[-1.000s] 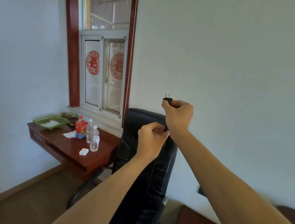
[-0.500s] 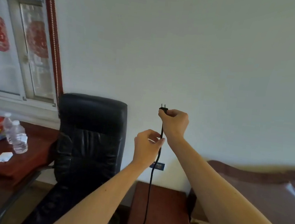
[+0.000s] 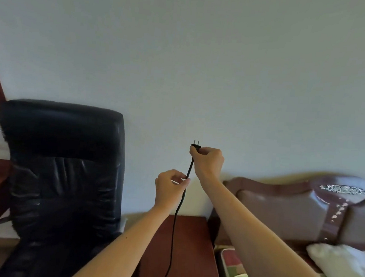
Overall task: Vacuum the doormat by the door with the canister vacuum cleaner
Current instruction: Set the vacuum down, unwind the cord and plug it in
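Note:
My right hand (image 3: 208,161) pinches a black two-pin plug (image 3: 196,145), prongs pointing up toward the white wall. Just below it my left hand (image 3: 169,189) grips the black power cord (image 3: 175,226), which hangs straight down past the wooden nightstand and out of the frame's bottom. Both hands are held out in front of me at about chest height. The vacuum cleaner, the doormat and the door are out of view.
A black leather office chair (image 3: 63,178) stands at the left against the wall. A dark red wooden nightstand (image 3: 191,249) sits below my hands. A brown padded headboard (image 3: 292,209) and a white pillow (image 3: 342,267) fill the right.
My view has swung right: the window, desk and bottles have left the frame and the bed has come in. Both hands keep the same hold on plug and cord.

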Available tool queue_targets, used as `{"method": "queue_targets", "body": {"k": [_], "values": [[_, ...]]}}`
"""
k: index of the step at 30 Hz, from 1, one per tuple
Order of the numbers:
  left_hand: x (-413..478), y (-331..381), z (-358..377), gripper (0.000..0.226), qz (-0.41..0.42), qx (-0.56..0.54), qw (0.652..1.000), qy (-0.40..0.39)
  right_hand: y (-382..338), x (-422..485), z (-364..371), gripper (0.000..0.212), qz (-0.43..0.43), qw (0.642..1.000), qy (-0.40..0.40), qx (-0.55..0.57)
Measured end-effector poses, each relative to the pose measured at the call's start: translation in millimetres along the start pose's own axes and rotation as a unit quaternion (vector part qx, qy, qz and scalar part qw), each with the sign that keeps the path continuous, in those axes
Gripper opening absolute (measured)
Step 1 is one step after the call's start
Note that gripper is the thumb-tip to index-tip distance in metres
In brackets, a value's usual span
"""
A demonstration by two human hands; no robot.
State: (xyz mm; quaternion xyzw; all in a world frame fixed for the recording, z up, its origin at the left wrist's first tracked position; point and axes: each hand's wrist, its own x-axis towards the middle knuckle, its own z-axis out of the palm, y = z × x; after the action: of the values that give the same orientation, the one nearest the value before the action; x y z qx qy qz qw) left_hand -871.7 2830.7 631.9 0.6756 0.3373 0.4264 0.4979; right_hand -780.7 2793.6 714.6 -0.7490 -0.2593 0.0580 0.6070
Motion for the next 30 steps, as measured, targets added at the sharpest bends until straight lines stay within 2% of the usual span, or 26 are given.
{"method": "queue_targets", "body": {"k": [10, 16, 21, 30], "values": [[22, -66, 30, 0.009, -0.058, -0.021, 0.998, -0.020, 65, 34, 40, 0.040, 0.014, 0.997, -0.012, -0.071], [38, -120, 52, 0.009, -0.104, -0.007, 0.994, -0.027, 130, 62, 70, 0.029, 0.064, 0.994, -0.020, -0.085], [64, -168, 78, 0.011, -0.127, 0.013, 0.992, -0.013, 187, 104, 96, 0.034, 0.081, 0.990, -0.053, -0.098], [107, -255, 125, 0.008, -0.167, 0.061, 0.984, 0.019, 304, 167, 153, 0.030, 0.147, 0.973, -0.111, -0.141]]}}
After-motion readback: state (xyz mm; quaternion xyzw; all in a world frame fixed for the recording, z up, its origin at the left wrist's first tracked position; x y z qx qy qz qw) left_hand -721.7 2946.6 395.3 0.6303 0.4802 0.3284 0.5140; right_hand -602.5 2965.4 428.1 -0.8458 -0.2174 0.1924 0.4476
